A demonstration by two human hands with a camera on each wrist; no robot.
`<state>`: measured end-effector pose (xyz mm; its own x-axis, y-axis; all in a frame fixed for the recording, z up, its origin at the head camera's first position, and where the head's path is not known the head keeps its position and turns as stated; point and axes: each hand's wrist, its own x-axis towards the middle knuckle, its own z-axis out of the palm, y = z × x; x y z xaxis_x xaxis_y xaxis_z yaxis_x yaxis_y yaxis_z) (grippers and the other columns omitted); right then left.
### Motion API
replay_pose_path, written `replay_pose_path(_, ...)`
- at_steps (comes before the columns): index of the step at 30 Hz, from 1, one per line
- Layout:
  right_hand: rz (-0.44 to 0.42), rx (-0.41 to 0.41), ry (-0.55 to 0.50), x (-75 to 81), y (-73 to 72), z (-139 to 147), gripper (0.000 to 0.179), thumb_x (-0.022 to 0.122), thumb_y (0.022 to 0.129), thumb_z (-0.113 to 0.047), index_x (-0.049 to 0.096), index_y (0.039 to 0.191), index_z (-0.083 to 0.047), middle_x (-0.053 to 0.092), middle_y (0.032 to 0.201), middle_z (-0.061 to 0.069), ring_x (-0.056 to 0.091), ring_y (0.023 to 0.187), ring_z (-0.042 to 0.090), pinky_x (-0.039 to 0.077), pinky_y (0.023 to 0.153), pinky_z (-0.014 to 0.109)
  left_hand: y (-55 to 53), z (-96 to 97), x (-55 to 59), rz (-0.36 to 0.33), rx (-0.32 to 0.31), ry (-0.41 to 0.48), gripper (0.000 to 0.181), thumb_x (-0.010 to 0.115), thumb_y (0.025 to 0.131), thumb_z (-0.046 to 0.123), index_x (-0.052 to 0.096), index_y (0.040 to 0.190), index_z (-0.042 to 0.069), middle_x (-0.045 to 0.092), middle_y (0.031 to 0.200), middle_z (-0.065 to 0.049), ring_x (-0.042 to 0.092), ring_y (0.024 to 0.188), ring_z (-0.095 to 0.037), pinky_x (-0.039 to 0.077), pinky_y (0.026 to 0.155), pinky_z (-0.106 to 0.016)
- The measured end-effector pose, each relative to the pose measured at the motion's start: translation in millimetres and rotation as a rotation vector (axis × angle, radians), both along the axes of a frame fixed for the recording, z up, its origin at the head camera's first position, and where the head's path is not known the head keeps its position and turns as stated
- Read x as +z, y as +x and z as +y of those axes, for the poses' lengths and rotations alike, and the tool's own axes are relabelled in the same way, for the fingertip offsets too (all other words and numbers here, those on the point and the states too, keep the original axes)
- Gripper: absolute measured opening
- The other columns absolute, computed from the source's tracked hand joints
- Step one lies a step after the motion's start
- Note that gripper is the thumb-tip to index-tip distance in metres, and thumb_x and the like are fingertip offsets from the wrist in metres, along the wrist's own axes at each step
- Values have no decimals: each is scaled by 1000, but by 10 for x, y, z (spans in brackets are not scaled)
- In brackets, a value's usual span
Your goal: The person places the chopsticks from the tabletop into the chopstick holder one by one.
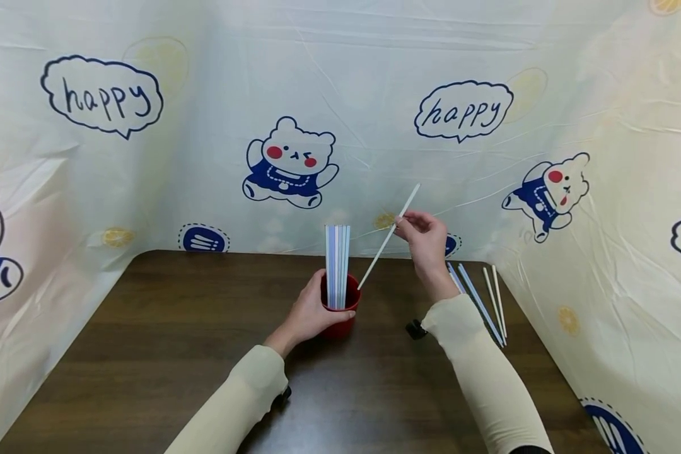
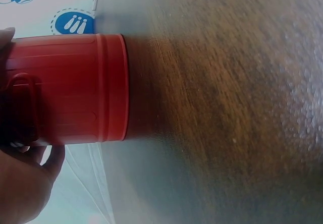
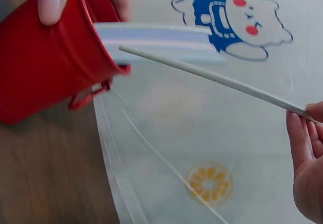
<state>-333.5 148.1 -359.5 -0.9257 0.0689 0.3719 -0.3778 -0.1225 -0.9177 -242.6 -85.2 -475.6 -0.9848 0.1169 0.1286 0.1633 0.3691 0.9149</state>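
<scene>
My left hand (image 1: 312,309) grips a small red metal bucket (image 1: 340,325) round its side, thumb near the rim. The bucket stands upright on the table and holds a bundle of pale blue, lilac and white straw-like sticks (image 1: 337,265). In my right hand (image 1: 425,243), thumb and fingers pinch the upper end of a white straw-like stick (image 1: 388,236). That stick slants down to the left, its lower tip close to the right of the bucket's rim. In the right wrist view the same stick (image 3: 202,72) crosses in front of the bundle.
Two blue sticks (image 1: 479,302) and two white sticks (image 1: 495,299) lie on the dark wooden table (image 1: 147,353) at the right, partly behind my right forearm. A printed cloth (image 1: 363,94) with bears and "happy" bubbles hangs behind and along the sides of the table.
</scene>
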Motion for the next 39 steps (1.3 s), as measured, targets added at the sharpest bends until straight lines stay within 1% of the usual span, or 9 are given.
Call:
replay_pose_path(3,42,17,59,19,64,-96,22,69,91,9,64,110,18,67,98,24,69,80,18,62,77,33,-13,3,5,2,4,2,96,94,73,35,35,149,26,51,142,1,53,128,-23,46,107,-57)
replay_pose_path(6,92,30,210,-105,84,-159,22,69,92,8,64,110,19,66,101,34,70,83,27,62,79,36,-19,7,7,6,3,0,97,94,72,36,35,149,26,51,142,1,54,128,-23,45,108,-57)
replay_pose_path(10,156,59,463,-379,76,-216,21,73,93,-2,69,109,11,71,100,27,71,90,33,62,80,36,-11,11,0,2,-5,-6,98,93,73,37,35,150,24,51,143,-1,54,128,-23,43,110,-57)
replay_pose_path(13,177,107,574,-514,89,-276,19,75,93,-7,72,109,4,73,98,18,71,90,28,62,80,37,-5,17,0,0,-5,-2,98,93,74,37,34,150,24,50,144,-1,54,128,-24,43,111,-56)
replay_pose_path(16,183,149,616,-577,100,-340,19,75,93,-8,73,110,2,74,97,15,71,87,25,62,79,39,-8,25,3,9,-8,12,99,93,74,37,33,151,25,48,146,-1,54,129,-25,43,111,-56)
replay_pose_path(22,157,173,682,-654,128,-413,16,74,94,-8,72,109,-2,72,97,10,69,84,19,61,78,35,-2,34,-15,14,-17,22,100,93,74,36,32,152,24,48,147,-1,54,129,-24,43,112,-55)
replay_pose_path(26,143,171,680,-695,128,-431,15,75,94,-10,72,108,-4,72,97,8,70,85,18,61,78,34,-4,28,-20,16,-24,30,100,93,75,35,31,153,24,47,147,-1,53,129,-25,43,112,-55)
replay_pose_path(32,171,206,704,-766,109,-445,18,77,92,-10,73,109,-5,72,98,6,70,84,16,62,78,33,-22,7,-13,21,-30,38,102,92,75,32,29,154,26,44,151,-2,51,132,-29,41,112,-57)
replay_pose_path(39,166,228,708,-832,133,-421,19,78,92,-10,72,110,-6,72,99,7,71,85,16,62,80,33,-13,2,-15,22,-32,28,101,92,76,34,29,154,24,45,150,-3,53,130,-26,42,112,-54)
